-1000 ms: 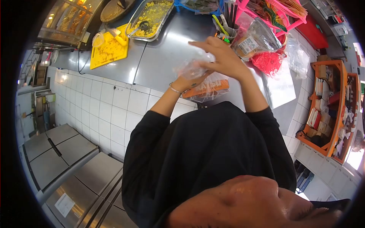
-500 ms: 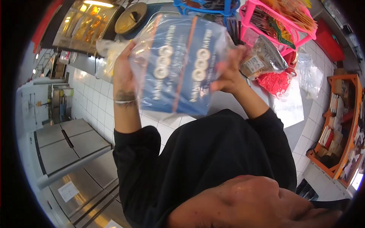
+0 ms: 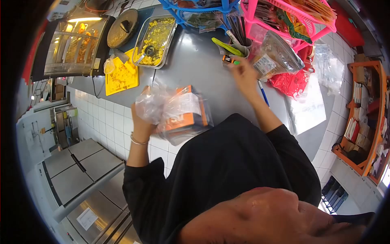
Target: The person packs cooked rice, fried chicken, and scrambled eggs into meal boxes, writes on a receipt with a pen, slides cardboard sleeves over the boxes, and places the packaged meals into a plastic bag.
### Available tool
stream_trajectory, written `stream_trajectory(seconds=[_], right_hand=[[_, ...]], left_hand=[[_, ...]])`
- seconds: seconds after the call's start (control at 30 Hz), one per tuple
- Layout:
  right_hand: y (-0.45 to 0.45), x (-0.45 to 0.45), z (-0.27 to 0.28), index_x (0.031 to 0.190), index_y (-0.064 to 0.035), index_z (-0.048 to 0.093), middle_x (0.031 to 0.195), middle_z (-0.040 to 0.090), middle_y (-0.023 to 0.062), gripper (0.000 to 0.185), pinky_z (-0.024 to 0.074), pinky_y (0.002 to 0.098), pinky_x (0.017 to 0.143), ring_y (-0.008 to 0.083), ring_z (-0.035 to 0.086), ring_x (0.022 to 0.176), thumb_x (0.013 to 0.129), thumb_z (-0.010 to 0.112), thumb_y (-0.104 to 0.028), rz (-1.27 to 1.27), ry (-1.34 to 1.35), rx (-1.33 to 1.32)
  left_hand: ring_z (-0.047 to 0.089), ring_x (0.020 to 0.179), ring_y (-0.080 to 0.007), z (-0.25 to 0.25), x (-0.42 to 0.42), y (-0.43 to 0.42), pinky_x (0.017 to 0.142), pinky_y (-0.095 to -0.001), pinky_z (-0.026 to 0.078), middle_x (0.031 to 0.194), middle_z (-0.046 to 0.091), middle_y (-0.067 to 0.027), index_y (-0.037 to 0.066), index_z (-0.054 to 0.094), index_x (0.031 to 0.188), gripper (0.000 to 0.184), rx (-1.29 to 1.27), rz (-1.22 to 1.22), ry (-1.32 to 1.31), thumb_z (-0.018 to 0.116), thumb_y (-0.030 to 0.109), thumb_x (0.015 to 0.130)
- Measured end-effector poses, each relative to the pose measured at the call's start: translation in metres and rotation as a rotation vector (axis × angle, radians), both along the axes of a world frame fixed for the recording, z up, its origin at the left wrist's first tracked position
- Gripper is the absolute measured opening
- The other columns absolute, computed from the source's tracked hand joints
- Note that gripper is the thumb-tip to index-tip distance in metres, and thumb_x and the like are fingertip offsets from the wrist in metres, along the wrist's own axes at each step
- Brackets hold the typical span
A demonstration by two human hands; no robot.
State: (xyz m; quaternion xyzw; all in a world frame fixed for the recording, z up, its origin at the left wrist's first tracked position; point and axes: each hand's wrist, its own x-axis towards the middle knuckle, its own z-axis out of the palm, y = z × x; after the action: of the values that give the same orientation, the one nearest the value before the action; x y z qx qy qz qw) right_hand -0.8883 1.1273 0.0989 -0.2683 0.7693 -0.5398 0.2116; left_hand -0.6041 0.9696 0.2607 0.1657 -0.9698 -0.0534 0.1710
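Observation:
My left hand (image 3: pixel 142 124) is closed round the gathered top of a clear plastic bag (image 3: pixel 152 103). Inside the bag is a dark blue and orange printed box (image 3: pixel 187 110), with a white paper on it, held near my body at the counter's front edge. My right hand (image 3: pixel 245 77) is off the bag, fingers bent and apart, beside a grey cup (image 3: pixel 240 49) of pens and dark utensils. A yellow-green handled tool (image 3: pixel 227 46) lies across the cup. Close to my fingertips is a small orange and black item (image 3: pixel 228 59); I see nothing clearly held.
On the metal counter (image 3: pixel 195 61) stand a glass tray (image 3: pixel 168 49) of yellow food, a yellow cutting board (image 3: pixel 124 77) and a stone mortar (image 3: pixel 118 38). Right are a blue pen (image 3: pixel 263 94), a brown-filled pouch (image 3: pixel 266 65), a red bag (image 3: pixel 290 83) and a pink rack (image 3: pixel 313 30).
The bagged box has come down and left, turned from its blue side to show orange. My right hand has let go and moved to the cup; my left now grips the bag's top.

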Motion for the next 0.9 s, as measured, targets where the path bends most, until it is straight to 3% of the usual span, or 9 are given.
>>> stream_trajectory(seconds=[0.07,0.2,0.3,0.37,0.47,0.6,0.7,0.73,0.9], right_hand=[[0.013,-0.041,0.004,0.108,-0.0097,0.071,0.088,0.062,0.0099,0.023,0.0523,0.0400,0.068,0.0241,0.066,0.078,0.088,0.070,-0.022,-0.074,0.509,0.065],[0.013,-0.058,-0.003,0.102,-0.0110,0.074,0.085,0.061,0.0093,0.019,0.0519,0.0419,0.069,0.0305,0.065,0.081,0.088,0.068,-0.023,0.025,0.669,0.228],[0.008,-0.061,-0.014,0.100,-0.0128,0.075,0.084,0.063,0.0094,0.018,0.0508,0.0426,0.071,0.0319,0.065,0.081,0.088,0.068,-0.025,0.021,0.654,0.227],[0.010,-0.061,-0.014,0.096,-0.0134,0.076,0.082,0.064,0.0102,0.015,0.0506,0.0416,0.070,0.0313,0.065,0.077,0.088,0.068,-0.023,-0.010,0.658,0.123],[0.023,-0.054,0.015,0.097,-0.0078,0.074,0.081,0.069,0.0105,0.015,0.0521,0.0352,0.064,0.0253,0.066,0.070,0.090,0.068,-0.020,-0.157,0.753,-0.102],[0.077,-0.025,0.080,0.102,0.0037,0.067,0.093,0.072,0.0126,0.021,0.0547,0.0235,0.059,0.0155,0.069,0.071,0.095,0.067,-0.016,-0.160,-0.336,-0.491],[0.143,0.014,0.114,0.102,0.0021,0.066,0.096,0.072,0.0136,0.017,0.0579,0.0251,0.064,0.0178,0.071,0.076,0.094,0.067,-0.013,-0.115,-0.482,-0.643],[0.170,0.026,0.122,0.100,0.0024,0.065,0.095,0.072,0.0175,0.014,0.0607,0.0292,0.068,0.0243,0.073,0.081,0.090,0.068,-0.007,-0.121,-0.483,-0.676],[0.308,0.098,0.149,0.100,0.0006,0.060,0.100,0.071,0.0211,0.015,0.0620,0.0310,0.074,0.0261,0.073,0.087,0.087,0.068,0.001,-0.221,-0.524,-0.753]], left_hand=[[0.065,0.087,-0.0359,-0.024,0.016,0.010,0.074,-0.0453,0.051,0.095,0.068,-0.0161,0.003,0.067,0.102,0.018,0.004,0.126,-0.059,0.066,0.013,0.087],[0.064,0.094,-0.0270,-0.065,0.042,0.043,0.082,-0.0389,0.049,0.103,0.068,-0.0148,-0.001,0.062,0.115,0.025,0.444,0.297,0.120,0.059,0.017,0.098],[0.062,0.081,-0.0356,-0.058,0.042,0.076,0.078,-0.0438,0.049,0.092,0.067,-0.0182,-0.004,0.058,0.123,0.031,0.648,0.316,0.252,0.055,0.015,0.099],[0.060,0.068,-0.0235,-0.065,0.041,0.091,0.066,-0.0366,0.049,0.080,0.062,-0.0118,-0.004,0.059,0.117,0.030,0.600,0.297,0.342,0.053,0.021,0.101],[0.056,0.057,-0.0123,-0.037,0.035,0.122,0.050,-0.0277,0.045,0.069,0.054,-0.0040,-0.002,0.058,0.104,0.029,1.034,0.522,0.224,0.052,0.026,0.103],[0.051,0.046,-0.0101,-0.025,0.034,0.165,0.043,-0.0260,0.043,0.060,0.053,-0.0032,0.000,0.057,0.099,0.025,1.339,0.356,0.289,0.053,0.025,0.103],[0.052,0.047,-0.0103,-0.021,0.032,0.204,0.044,-0.0256,0.043,0.058,0.053,-0.0033,0.000,0.057,0.096,0.026,1.390,0.274,0.290,0.053,0.024,0.103],[0.055,0.049,-0.0108,-0.022,0.033,0.217,0.047,-0.0251,0.046,0.060,0.055,-0.0038,0.000,0.056,0.091,0.027,1.467,0.198,0.267,0.054,0.024,0.103],[0.060,0.060,-0.0133,-0.026,0.030,0.301,0.060,-0.0278,0.051,0.066,0.059,-0.0054,0.000,0.057,0.089,0.028,1.609,-0.149,0.035,0.054,0.024,0.103]])
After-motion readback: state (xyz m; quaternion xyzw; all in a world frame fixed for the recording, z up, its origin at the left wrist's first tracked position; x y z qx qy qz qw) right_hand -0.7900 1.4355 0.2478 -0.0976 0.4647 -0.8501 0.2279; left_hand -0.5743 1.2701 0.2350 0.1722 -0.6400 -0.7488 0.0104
